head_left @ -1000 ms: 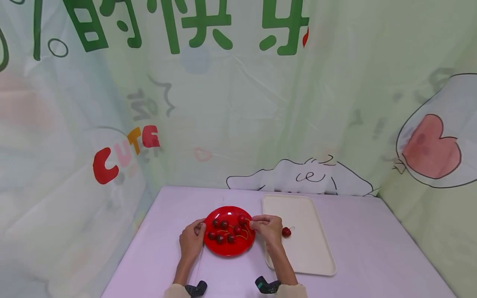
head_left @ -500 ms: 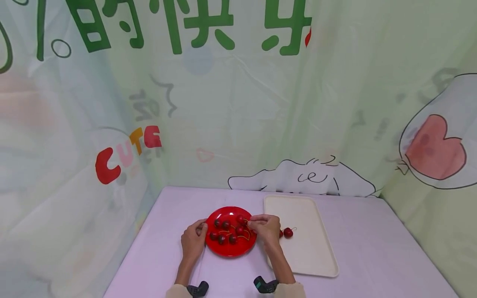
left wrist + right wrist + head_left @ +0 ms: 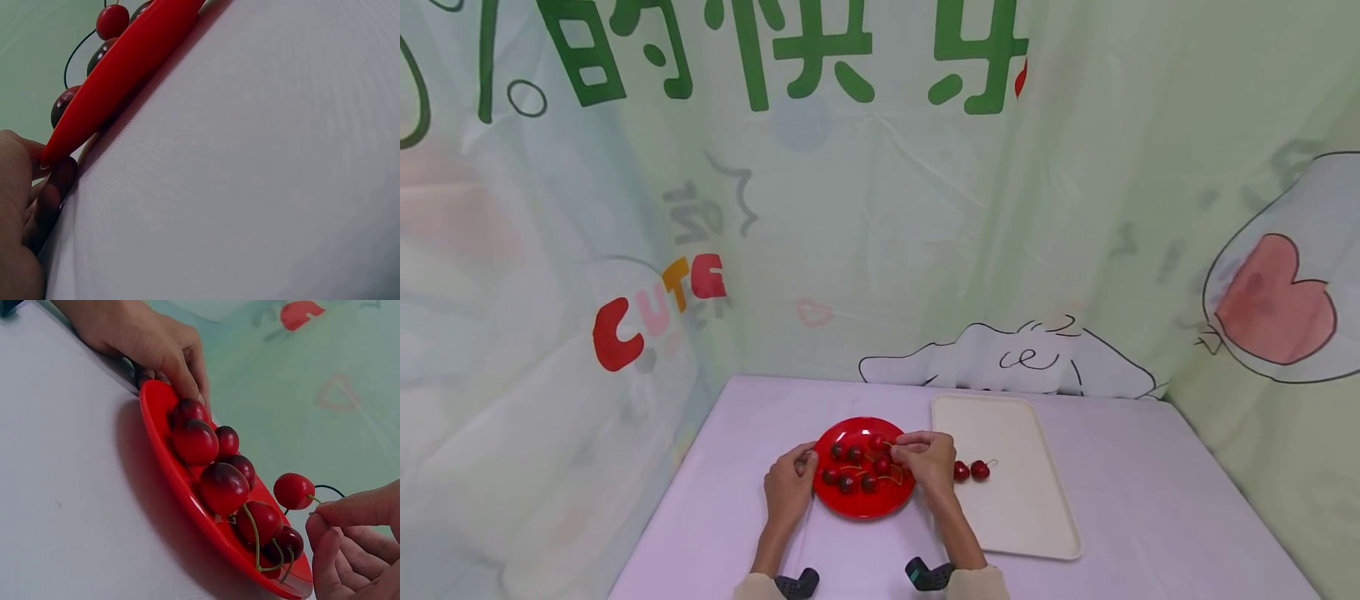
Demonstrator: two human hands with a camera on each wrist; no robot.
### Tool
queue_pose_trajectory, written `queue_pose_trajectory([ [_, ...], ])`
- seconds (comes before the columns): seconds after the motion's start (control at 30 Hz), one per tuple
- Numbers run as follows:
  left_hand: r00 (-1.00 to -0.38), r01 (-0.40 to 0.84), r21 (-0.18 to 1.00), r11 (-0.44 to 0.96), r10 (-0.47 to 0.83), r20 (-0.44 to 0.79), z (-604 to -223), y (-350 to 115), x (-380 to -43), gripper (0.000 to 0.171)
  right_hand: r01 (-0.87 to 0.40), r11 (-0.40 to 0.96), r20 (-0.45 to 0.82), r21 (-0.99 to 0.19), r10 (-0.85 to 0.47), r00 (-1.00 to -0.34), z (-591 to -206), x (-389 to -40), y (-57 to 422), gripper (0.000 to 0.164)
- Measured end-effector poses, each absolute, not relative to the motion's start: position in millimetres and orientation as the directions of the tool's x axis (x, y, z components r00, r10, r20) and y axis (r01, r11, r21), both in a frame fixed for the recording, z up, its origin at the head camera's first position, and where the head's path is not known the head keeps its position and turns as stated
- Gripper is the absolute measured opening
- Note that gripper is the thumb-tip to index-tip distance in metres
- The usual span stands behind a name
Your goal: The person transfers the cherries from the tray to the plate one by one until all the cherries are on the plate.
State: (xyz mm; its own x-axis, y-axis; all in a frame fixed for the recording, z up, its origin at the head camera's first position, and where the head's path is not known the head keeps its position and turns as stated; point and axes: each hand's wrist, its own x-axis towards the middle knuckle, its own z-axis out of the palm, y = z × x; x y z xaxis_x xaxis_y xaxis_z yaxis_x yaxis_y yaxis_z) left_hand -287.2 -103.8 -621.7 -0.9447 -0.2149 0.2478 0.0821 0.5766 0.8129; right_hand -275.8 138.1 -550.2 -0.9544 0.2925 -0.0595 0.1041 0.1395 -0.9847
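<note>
A red plate [image 3: 867,505] with several dark red cherries [image 3: 224,489] on it sits on the table. My left hand [image 3: 787,485] pinches its left rim, thumb on the upper side and fingers below, as the left wrist view shows. Over the right side of the plate, my right hand [image 3: 929,463] pinches the thin green stem of a bright red cherry [image 3: 294,490] between thumb and forefinger. That cherry hangs at the plate's far rim in the right wrist view. Some plate cherries have long curved stems [image 3: 252,534].
Right of the plate lies a cream rectangular tray [image 3: 1026,517], with two cherries [image 3: 980,471] side by side near its left edge. The right forearm crosses the tray's left edge. A printed curtain [image 3: 880,250] stands behind the lilac table [image 3: 1150,500].
My right hand has shifted slightly left over the plate with the cherry, uncovering a second cherry on the tray. My left hand keeps its grip on the rim.
</note>
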Motion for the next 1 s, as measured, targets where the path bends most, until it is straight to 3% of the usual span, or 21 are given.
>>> queue_pose_trajectory([
  [0.57, -0.94, 0.093, 0.804, 0.587, -0.215, 0.266, -617, -104, -293, 0.028, 0.06, 0.216, 0.003, -0.974, 0.284, -0.959, -550, -286, 133, 0.014],
  [1.0, -0.941, 0.093, 0.814, 0.573, -0.217, 0.26, -623, -105, -288, 0.028, 0.017, 0.394, 0.092, -0.919, 0.256, -0.962, -562, -288, 128, 0.009],
])
